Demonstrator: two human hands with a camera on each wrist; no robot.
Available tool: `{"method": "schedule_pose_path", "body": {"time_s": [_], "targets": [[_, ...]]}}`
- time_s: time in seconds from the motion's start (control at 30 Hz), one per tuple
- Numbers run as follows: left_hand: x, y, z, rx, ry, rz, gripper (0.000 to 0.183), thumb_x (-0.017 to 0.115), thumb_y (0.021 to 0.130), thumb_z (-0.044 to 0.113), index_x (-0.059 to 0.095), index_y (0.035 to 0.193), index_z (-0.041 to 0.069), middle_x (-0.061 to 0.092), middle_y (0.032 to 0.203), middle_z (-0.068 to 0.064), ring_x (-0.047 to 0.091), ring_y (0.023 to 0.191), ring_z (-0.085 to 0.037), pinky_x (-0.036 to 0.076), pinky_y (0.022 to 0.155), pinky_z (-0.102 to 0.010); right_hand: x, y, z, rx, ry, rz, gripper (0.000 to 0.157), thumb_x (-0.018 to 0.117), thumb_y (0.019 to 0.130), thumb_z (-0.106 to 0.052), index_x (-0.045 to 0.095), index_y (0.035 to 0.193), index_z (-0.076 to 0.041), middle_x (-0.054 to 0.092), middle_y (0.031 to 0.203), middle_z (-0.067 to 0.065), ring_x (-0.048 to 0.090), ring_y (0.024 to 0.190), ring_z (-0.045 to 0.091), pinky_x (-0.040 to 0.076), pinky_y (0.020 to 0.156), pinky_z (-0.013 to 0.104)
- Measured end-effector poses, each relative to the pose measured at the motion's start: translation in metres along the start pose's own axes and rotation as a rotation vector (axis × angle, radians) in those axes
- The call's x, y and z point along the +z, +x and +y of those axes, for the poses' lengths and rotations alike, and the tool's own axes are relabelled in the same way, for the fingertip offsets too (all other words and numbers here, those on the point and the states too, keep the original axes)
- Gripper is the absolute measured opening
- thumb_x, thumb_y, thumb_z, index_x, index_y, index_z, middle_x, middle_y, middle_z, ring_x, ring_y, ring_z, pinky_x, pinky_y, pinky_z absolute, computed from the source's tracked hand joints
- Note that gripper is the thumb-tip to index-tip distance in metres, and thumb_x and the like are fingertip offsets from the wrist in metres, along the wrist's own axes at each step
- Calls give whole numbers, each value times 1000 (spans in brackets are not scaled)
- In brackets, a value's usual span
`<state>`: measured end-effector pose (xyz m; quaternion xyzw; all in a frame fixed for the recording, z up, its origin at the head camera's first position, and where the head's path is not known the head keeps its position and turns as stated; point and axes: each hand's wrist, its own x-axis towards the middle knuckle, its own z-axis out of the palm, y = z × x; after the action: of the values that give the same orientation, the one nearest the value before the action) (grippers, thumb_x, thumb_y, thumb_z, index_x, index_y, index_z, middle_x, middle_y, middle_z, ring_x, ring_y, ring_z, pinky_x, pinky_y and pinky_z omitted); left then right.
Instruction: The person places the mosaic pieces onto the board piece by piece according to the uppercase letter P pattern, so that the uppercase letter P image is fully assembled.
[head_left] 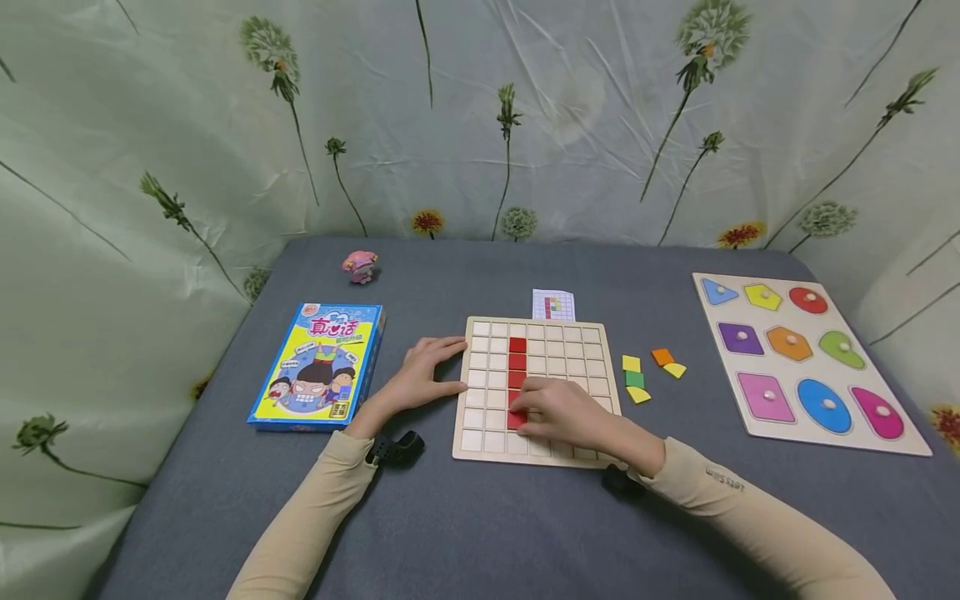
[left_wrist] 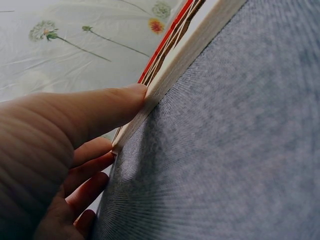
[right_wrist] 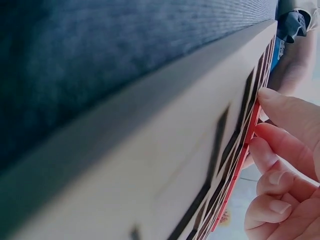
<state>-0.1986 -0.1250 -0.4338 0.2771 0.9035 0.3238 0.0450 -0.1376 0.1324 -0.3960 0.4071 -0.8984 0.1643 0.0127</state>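
A wooden grid board (head_left: 476, 418) lies flat on the table, with a column of several red square tiles (head_left: 517, 362) in its cells. My right hand (head_left: 566, 412) is over the lower end of that column. Its thumb and index finger pinch the lowest red tile (right_wrist: 253, 118), and the other fingers are curled. At the board's left edge, my left hand (head_left: 416, 377) is spread with fingers extended. In the left wrist view, the thumb (left_wrist: 117, 105) presses against the board's side (left_wrist: 170, 80). A small printed card (head_left: 553, 306) with a coloured grid pattern sits at the board's far edge.
Right of the board lie loose yellow, green and orange tiles (head_left: 634, 378). Farther right is a knobbed shape puzzle (head_left: 765, 396). A blue and yellow box (head_left: 318, 367) lies at left, with a pink figurine (head_left: 360, 267) behind it. A floral curtain (head_left: 450, 125) hangs behind the table.
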Motion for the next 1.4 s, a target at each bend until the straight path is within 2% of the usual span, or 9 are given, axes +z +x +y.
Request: {"method": "schedule_pose_path", "body": {"time_s": [0.57,0.87,1.13,1.4], "targets": [[0,-2,0,10,-5,8,67,71,80,28,46,139,7,44,145,-12,37,128,-32,26,100,-55,-9,-6,9,22,72,38,19,71,79,-18,73,97,-12,68,91,-1,61,80,10,49,72,24],[0,-1,0,9,-8,14,67,72,80,28,46,139,7,45,145,-12,38,126,-31,26,100,-54,-17,-17,19,78,68,70,22,72,79,-18,72,100,-10,69,97,0,64,87,12,51,77,28],[0,-1,0,7,-13,12,68,72,79,28,46,139,8,44,146,-11,38,127,-31,26,101,-54,-22,-28,29,94,44,92,22,73,79,-16,71,100,-10,69,97,-1,64,89,13,51,76,30],[0,-1,-1,16,-7,19,68,73,79,28,47,138,8,45,145,-11,39,124,-31,27,98,-53,-29,-43,44,140,39,128,21,71,79,-10,71,100,-6,70,97,2,65,88,16,52,75,32]]}}
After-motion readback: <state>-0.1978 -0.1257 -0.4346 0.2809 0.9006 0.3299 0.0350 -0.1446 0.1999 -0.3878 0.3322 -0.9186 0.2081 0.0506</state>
